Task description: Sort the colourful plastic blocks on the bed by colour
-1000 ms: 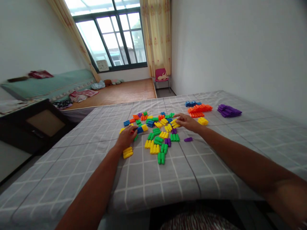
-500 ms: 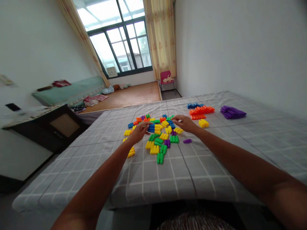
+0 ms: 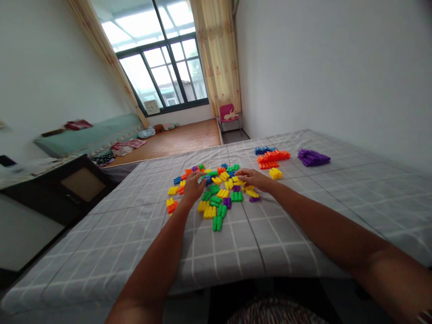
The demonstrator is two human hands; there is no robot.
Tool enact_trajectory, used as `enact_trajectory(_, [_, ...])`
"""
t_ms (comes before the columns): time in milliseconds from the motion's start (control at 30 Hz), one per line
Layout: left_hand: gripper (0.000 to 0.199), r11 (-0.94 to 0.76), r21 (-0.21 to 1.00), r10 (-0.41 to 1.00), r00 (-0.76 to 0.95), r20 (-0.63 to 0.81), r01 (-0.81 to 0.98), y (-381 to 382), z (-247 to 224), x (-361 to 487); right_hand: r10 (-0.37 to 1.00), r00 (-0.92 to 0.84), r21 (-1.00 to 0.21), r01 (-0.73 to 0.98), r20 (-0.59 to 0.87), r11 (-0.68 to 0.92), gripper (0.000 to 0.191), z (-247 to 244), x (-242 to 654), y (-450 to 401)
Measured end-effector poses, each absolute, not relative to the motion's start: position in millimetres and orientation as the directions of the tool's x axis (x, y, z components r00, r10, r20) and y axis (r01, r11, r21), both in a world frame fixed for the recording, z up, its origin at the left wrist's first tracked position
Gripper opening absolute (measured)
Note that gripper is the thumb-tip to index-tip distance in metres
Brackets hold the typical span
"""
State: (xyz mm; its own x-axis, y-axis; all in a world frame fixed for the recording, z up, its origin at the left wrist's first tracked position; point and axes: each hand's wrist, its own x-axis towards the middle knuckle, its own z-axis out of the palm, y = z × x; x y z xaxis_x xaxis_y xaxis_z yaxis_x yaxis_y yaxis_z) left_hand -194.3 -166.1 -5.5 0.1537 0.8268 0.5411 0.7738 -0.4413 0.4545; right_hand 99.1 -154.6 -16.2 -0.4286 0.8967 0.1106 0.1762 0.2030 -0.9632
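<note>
My left hand (image 3: 194, 184) is over the left side of a loose pile of plastic building blocks, fingers curled at some blue blocks (image 3: 208, 180). My right hand (image 3: 255, 178) reaches in from the right, its fingertips closed on yellow blocks (image 3: 238, 180). More yellow blocks (image 3: 251, 191) lie just under that palm. Between and below the hands are green blocks (image 3: 217, 223), yellow blocks (image 3: 209, 212) and purple blocks (image 3: 227, 203). A single purple block (image 3: 254, 199) lies below my right hand. The fingers partly hide what they hold.
Beyond my right hand, sorted groups lie on the grey checked bedspread (image 3: 236, 252): orange blocks (image 3: 273, 156), blue blocks (image 3: 265, 150), purple blocks (image 3: 313, 158) and a few yellow blocks (image 3: 276, 173). A dark cabinet (image 3: 72, 182) stands at the left, a pink chair (image 3: 227, 112) at the back.
The blue-and-yellow row at my left hand has come apart: blue stays by the left fingers, yellow is now at my right hand. The view has shifted slightly right.
</note>
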Motion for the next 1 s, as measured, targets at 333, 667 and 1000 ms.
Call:
enact_trajectory(333, [0.025, -0.593, 0.276, 0.722, 0.347, 0.598, 0.756, -172.9, -31.2, -188.5, 0.882, -0.415, -0.752, 0.503, 0.223, 0.427, 0.031, -16.8, 115.9, -144.4])
enact_trajectory(667, [0.026, -0.584, 0.316, 0.745, 0.34, 0.573, 0.748, -171.0, -28.1, -196.3, 0.806, -0.441, -0.489, 0.642, 0.395, 0.59, 0.032, 6.7, 114.5, -151.7])
enact_trajectory(1000, [0.026, -0.578, 0.306, 0.76, 0.362, 0.54, 0.756, -164.7, -36.5, -200.5, 0.996, 0.059, -0.552, 0.834, 0.066, -0.012, 0.027, 6.3, 279.4, -129.7])
